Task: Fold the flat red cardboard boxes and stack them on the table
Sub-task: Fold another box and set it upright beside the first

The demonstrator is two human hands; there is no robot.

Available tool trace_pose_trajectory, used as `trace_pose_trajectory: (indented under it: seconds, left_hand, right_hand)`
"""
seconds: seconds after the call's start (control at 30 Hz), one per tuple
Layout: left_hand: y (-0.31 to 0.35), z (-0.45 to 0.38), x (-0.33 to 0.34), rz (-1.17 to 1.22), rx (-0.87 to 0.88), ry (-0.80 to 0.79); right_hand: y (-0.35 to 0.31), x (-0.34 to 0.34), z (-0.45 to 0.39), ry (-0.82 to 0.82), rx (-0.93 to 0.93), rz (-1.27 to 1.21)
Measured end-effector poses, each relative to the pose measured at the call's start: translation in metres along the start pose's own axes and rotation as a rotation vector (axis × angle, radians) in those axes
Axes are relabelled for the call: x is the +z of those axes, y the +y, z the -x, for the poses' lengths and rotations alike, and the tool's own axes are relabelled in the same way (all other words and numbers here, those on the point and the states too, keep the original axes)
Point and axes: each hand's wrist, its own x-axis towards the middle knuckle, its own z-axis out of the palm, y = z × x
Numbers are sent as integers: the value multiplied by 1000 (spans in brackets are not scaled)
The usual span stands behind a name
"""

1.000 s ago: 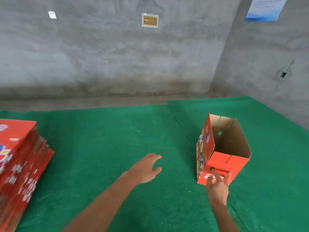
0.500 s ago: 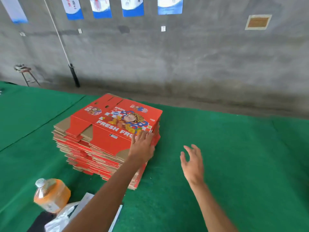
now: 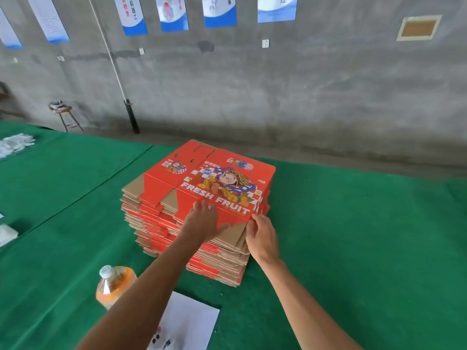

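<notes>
Head camera: your left hand point(image 3: 204, 218) lies flat, pinning the top flat red printed cardboard box point(image 3: 214, 188) of the tall pile point(image 3: 192, 238) on the green felt table point(image 3: 353, 236), while your right hand point(image 3: 260, 236) pinches its near brown flap, apparently to peel one sheet free.

Stack of flat red cardboard boxes point(image 3: 202, 223) before me on the green counter point(image 3: 353, 236), edges unevenly aligned. Top box point(image 3: 214, 180) lies printed side up, lettered "FRESH FRUIT" beside a cartoon figure, brown flaps showing.
</notes>
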Motion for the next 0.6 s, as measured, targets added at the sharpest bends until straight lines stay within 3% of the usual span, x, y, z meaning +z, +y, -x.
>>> trace_pose_trajectory:
  seconds: [0.17,0.3,0.4,0.47,0.6]
  left_hand:
    - [24,12,-15,-396,322,39]
    - [44,16,-27,-424,360,36]
    - [63,17,-35,-356,377,145]
    - [69,19,-38,-268,266,153]
    - [47,28,-29,82,-235,48]
  right_hand:
    - [-11,-5,4,-149,79,-48]
    - [-21,-7,17,-204,124,-82]
    - [-27,-9,29,-225,113,-123]
    - [-28,-9,35,-215,108,-121]
    - [-24,-8,44,-296,178,-39]
